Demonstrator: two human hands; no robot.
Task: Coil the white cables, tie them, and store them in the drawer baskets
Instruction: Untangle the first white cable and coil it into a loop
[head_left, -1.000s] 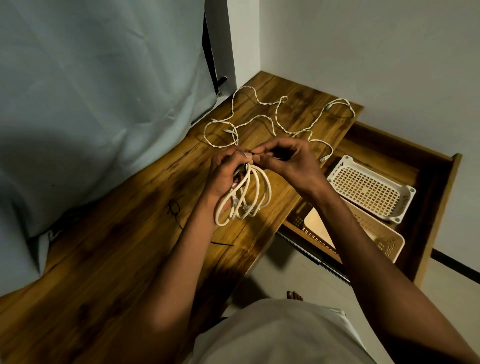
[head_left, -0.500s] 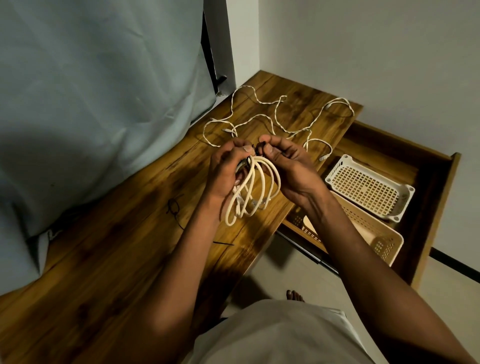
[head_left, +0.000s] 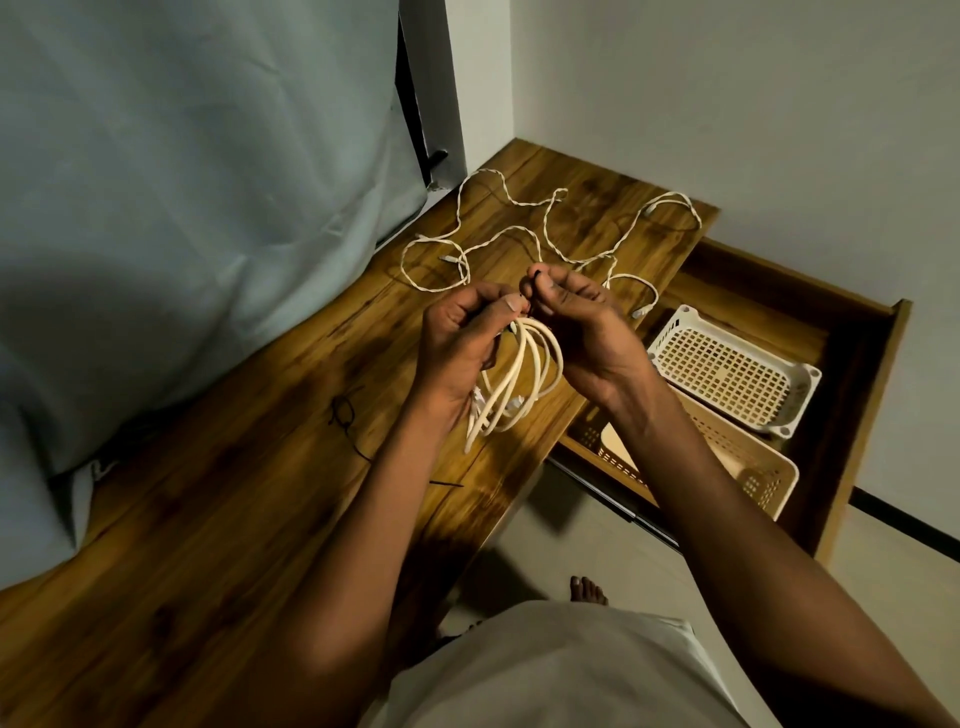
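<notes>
A coiled white cable (head_left: 524, 379) hangs in several loops between my hands above the wooden desk (head_left: 234, 519). My left hand (head_left: 460, 345) grips the top of the coil. My right hand (head_left: 582, 325) pinches a thin black tie (head_left: 535, 273) at the coil's top, fingers curled. Loose white braided cables (head_left: 519, 234) lie spread across the far end of the desk. To the right an open drawer (head_left: 852, 364) holds a white perforated basket (head_left: 727, 371) and a cream basket (head_left: 727, 462) nearer to me.
Black ties (head_left: 344, 413) lie on the desk left of my left forearm. A grey curtain (head_left: 182, 182) hangs along the desk's left side. White walls close the far corner. My bare foot (head_left: 587, 590) shows on the tiled floor below the desk edge.
Both hands have drawn close together at the coil's top. My right hand has turned over and lifted the black tie end. The coil hangs a little straighter.
</notes>
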